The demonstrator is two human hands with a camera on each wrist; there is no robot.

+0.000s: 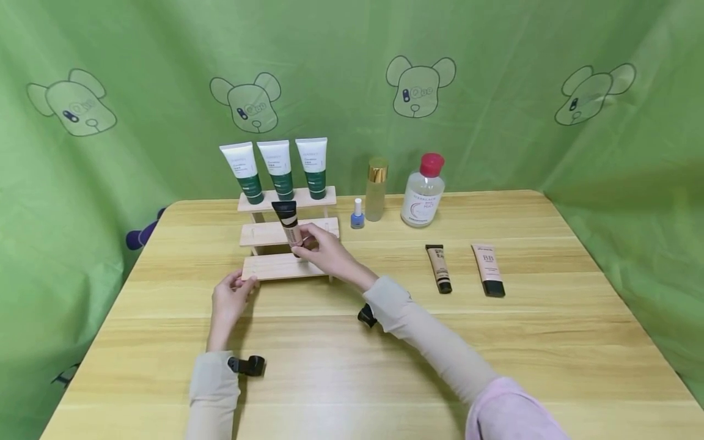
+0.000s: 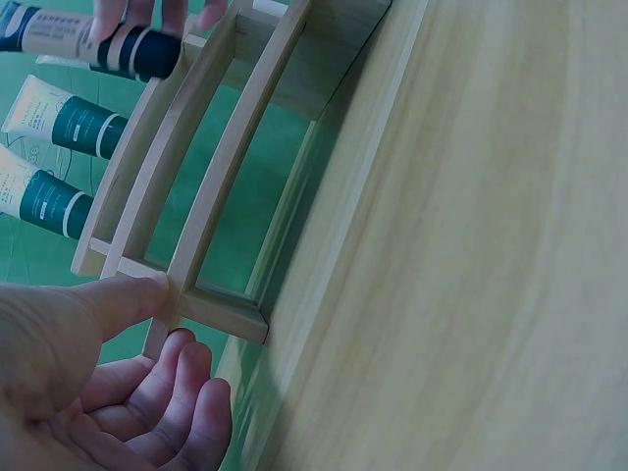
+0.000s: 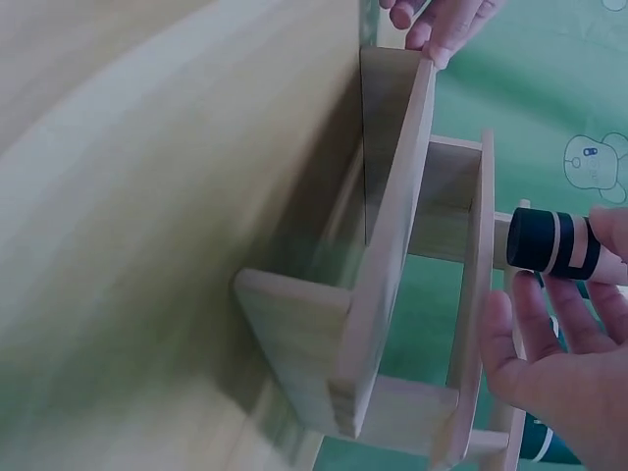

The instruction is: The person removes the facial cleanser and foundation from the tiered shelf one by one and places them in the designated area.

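A three-step wooden display rack (image 1: 283, 267) stands at the back left of the table. My left hand (image 1: 230, 302) pinches the left end of its lowest step; in the left wrist view the thumb (image 2: 128, 294) lies on one side of the wood, with curled fingers on the other. My right hand (image 1: 332, 252) holds a beige cosmetic tube (image 1: 291, 231) with black ends, upright and slightly tilted, over the lower steps. The black cap (image 3: 531, 239) shows clear of the wood in the right wrist view. Three white-and-green tubes (image 1: 277, 162) stand on the top step.
Right of the rack stand a blue nail polish bottle (image 1: 357, 218), a gold-capped bottle (image 1: 376, 195) and a clear bottle with a red cap (image 1: 423, 195). A beige tube (image 1: 439, 269) and a pink BB cream tube (image 1: 488, 269) lie on the table (image 1: 330, 379). Green curtain (image 1: 341, 61) hangs behind.
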